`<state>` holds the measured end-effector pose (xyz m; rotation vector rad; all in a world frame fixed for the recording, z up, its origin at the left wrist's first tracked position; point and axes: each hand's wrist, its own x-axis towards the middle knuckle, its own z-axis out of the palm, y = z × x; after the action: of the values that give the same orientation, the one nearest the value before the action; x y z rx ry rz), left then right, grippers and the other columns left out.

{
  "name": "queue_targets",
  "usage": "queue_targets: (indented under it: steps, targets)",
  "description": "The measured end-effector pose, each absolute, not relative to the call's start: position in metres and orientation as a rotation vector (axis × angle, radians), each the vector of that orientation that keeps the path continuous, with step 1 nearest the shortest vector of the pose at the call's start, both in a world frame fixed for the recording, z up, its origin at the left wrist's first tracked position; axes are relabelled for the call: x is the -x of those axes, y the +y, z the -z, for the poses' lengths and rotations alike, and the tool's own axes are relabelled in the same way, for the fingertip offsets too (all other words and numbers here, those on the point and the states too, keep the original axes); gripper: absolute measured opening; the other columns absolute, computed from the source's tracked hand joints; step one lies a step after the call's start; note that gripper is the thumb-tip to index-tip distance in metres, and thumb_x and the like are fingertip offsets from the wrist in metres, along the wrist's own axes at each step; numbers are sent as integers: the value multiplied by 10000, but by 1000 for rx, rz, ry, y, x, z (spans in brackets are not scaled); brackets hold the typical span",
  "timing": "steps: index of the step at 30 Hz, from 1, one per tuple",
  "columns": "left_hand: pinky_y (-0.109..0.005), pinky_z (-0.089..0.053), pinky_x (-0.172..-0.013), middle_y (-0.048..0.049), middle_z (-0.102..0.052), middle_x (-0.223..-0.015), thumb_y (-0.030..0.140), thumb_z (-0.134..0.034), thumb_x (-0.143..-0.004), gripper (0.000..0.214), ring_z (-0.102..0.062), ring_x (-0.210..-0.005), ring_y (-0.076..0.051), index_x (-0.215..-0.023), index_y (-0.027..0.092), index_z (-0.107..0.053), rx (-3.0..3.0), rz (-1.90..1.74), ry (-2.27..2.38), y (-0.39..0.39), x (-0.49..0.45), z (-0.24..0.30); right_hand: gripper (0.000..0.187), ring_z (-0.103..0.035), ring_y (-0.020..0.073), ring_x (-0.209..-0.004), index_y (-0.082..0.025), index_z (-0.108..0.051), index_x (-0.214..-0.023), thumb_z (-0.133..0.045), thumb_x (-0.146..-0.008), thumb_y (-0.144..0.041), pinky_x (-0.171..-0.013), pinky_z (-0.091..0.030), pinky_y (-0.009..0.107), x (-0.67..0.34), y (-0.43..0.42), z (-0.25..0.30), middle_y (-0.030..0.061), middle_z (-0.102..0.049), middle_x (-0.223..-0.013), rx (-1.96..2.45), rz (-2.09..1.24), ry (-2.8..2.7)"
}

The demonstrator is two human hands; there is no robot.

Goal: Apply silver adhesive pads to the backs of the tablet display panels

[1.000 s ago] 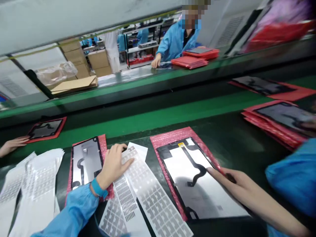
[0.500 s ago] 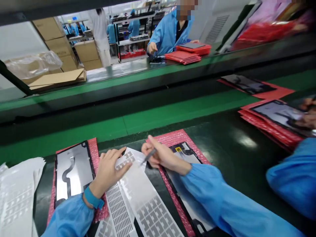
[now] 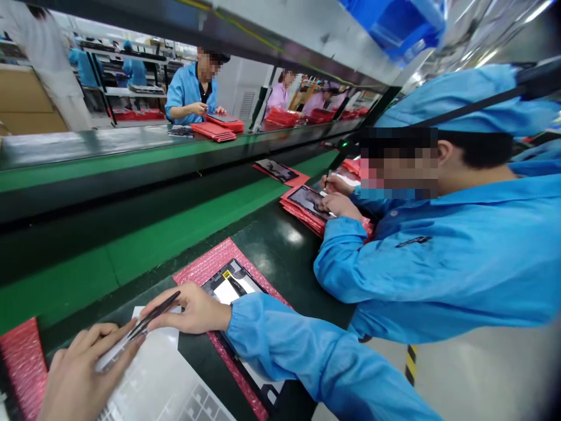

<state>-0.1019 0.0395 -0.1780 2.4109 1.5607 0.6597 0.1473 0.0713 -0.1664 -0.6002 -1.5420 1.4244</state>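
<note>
My right hand [image 3: 193,307] pinches dark tweezers [image 3: 160,310], their tips pointing down and left over a white sticker sheet [image 3: 155,380]. The sheet carries rows of grey die-cut shapes. On its upper end lies my left hand [image 3: 81,365], fingers stretched and thumb apart, close to the tweezer tips. Whether a sticker is on the tips I cannot tell. Under my right forearm is a flat display panel [image 3: 256,286] with a black border and a yellow label [image 3: 226,274], resting on a pink bubble-wrap sleeve [image 3: 228,248]. My sleeve covers part of the panel.
Another pink bubble-wrap sleeve [image 3: 26,356] shows at the left edge. To my right, a co-worker [image 3: 438,251] in blue works over a panel [image 3: 309,200] on stacked red sleeves. One more panel [image 3: 276,169] lies farther back. Across the green ledge [image 3: 144,251] another person [image 3: 193,93] handles panels.
The view has swung right, bringing the co-worker into sight. My right hand with the tweezers has come close to my left hand over the sticker sheet.
</note>
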Motion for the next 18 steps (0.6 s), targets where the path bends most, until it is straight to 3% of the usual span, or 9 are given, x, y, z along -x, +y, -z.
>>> queue_targets:
  steps: [3, 8, 12, 18]
  targets:
    - [-331, -374, -705, -13, -699, -1000, 739, -522, -923, 474, -620, -897, -218, -1039, 370, -795, -2432, -746, 1532, 33, 95, 174, 361, -762, 215, -921, -162, -808, -1025, -833, -821, -458, -901, -597, 316, -149, 63, 166, 79, -793, -991, 658, -1306, -1617]
    - [-358, -322, -781, 3, -707, -1098, 464, -608, -1002, 208, -596, -969, -187, -1042, 365, -787, -2405, -682, 1505, 14, 76, 157, 158, -765, 203, -894, -219, -819, -962, -818, -864, -343, -857, -602, 294, -157, 51, 168, 51, -802, -953, 739, -1224, -1657]
    - [-374, -301, -802, 30, -703, -1122, 458, -664, -979, 163, -591, -983, -169, -1058, 373, -778, -2278, -579, 1540, 14, 70, 156, 188, -770, 233, -838, -228, -816, -953, -835, -837, -375, -791, -631, 328, -164, 56, 177, 57, -801, -932, 932, -1135, -1682]
    - [-377, -316, -803, 7, -702, -1120, 500, -733, -917, 272, -598, -976, -187, -1162, 381, -757, -2189, -560, 1584, 12, 68, 156, 222, -771, 241, -810, -220, -809, -945, -822, -841, -415, -748, -644, 332, -166, 50, 178, 64, -798, -920, 991, -1126, -1692]
